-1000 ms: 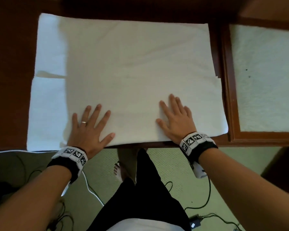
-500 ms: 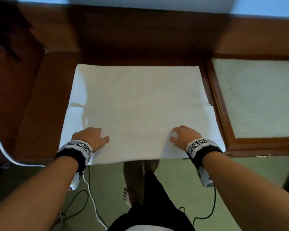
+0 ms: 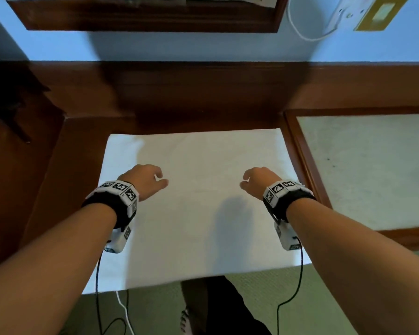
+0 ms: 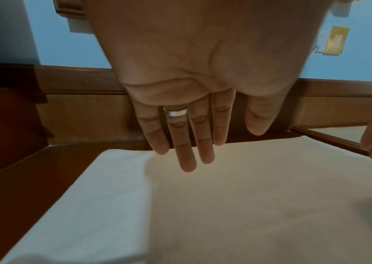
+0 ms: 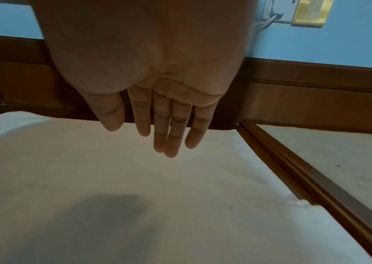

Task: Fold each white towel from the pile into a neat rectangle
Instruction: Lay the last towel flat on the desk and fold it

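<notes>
Both hands hang above the flat white rectangular cloth towel [image 3: 198, 213], which lies spread on the dark brown wooden surface [image 3: 49, 165] with its near edge over the surface's front edge. The left hand [image 3: 143, 181] shows a wide, empty grip: in the left wrist view its fingers [image 4: 188, 157] are straight and close together, the thumb set a little apart, and a silver band ring [image 4: 175, 112] sits on one finger. The fingertips point toward the towel's far edge and appear to be off the cloth, with nothing held. The right hand [image 3: 258, 181] is the same, its grip wide and empty; in the right wrist view its fingers [image 5: 171, 142] hang straight and loose over the far part of the towel, apart from it. The towel stretches beneath and between the two hands, running out past the left hand on its outer side and nearly to the raised wooden frame [image 3: 302, 170] just beyond the right hand. A faint horizontal crease crosses the cloth between the hands, and a soft dark shadow lies on the towel just nearer than the right hand. Each wrist carries a black strap with white marker-printed blocks [image 3: 117, 189], and a thin black cable [image 3: 98, 286] drops from each toward the green carpet floor [image 3: 300, 310].
</notes>
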Tool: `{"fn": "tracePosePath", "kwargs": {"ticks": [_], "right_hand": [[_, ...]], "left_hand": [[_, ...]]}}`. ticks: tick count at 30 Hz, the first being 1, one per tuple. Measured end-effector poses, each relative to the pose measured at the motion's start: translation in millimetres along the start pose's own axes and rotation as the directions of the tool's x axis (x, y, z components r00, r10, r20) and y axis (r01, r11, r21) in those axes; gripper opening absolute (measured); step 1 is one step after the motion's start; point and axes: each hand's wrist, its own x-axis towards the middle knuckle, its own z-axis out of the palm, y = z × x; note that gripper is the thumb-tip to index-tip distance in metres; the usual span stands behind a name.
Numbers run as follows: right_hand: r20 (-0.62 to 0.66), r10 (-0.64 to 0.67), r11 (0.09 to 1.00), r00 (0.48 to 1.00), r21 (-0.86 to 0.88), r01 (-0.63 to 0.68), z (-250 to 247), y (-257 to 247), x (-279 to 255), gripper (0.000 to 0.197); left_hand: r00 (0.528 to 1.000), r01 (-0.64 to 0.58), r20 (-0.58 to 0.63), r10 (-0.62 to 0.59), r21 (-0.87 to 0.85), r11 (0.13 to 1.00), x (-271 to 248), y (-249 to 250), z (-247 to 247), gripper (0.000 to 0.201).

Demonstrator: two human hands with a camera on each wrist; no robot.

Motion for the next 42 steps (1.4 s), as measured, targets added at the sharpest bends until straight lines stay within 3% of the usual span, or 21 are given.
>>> {"fn": "tracePosePath", "kwargs": {"ticks": [12,17,20,24,28,31,33,35,39,42], "right_hand": [[-0.014,-0.038,0.998,0.999,-0.051,0.037,-34.7,24.1,171.2,0.042],[-0.082,-0.052,0.993,0.995,-0.106,0.043,-38.3,46.3,213.5,0.053],[-0.104,-0.105,0.982,0.989,-0.170,0.087,-31.1,56.2,220.9,0.054],[-0.238,-0.152,0.977,0.959,-0.184,0.109,-22.3,67.3,223.1,0.057],[-0.235,-0.152,0.980,0.960,-0.159,0.117,-20.2,73.9,230.2,0.056],[-0.272,-0.152,0.976,0.950,-0.195,0.100,-18.4,71.9,228.4,0.049],[-0.282,-0.131,0.978,0.950,-0.193,0.078,-18.8,70.6,224.8,0.043],[-0.285,-0.116,0.981,0.951,-0.184,0.065,-24.3,70.9,221.3,0.037],[-0.316,-0.126,0.990,0.940,-0.093,0.102,-47.1,69.2,199.0,0.025],[-0.336,-0.124,0.992,0.934,-0.057,0.111,-62.8,65.1,166.6,0.024]], "left_hand": [[0.998,0.064,0.007,-0.064,0.056,0.996,152.2,-4.2,-19.3,0.045],[0.999,0.052,-0.015,-0.050,0.299,0.953,190.6,-14.7,-10.0,0.062],[0.999,0.025,-0.032,-0.014,0.363,0.932,194.0,-22.7,1.5,0.066],[0.980,-0.021,-0.176,0.089,0.356,0.934,193.8,-31.9,7.6,0.067],[0.977,-0.035,-0.179,0.115,0.398,0.917,202.4,-41.4,6.8,0.064],[0.961,-0.025,-0.238,0.140,0.431,0.902,201.8,-39.7,9.9,0.052],[0.953,-0.020,-0.265,0.149,0.436,0.900,197.3,-36.9,10.3,0.033],[0.961,-0.034,-0.239,0.137,0.391,0.920,192.7,-35.2,4.9,0.021],[0.984,-0.057,-0.154,0.092,0.216,0.975,172.0,-33.4,-24.8,0.030],[0.989,-0.049,-0.119,0.091,0.316,0.947,141.8,-35.0,-48.6,0.026]]}}
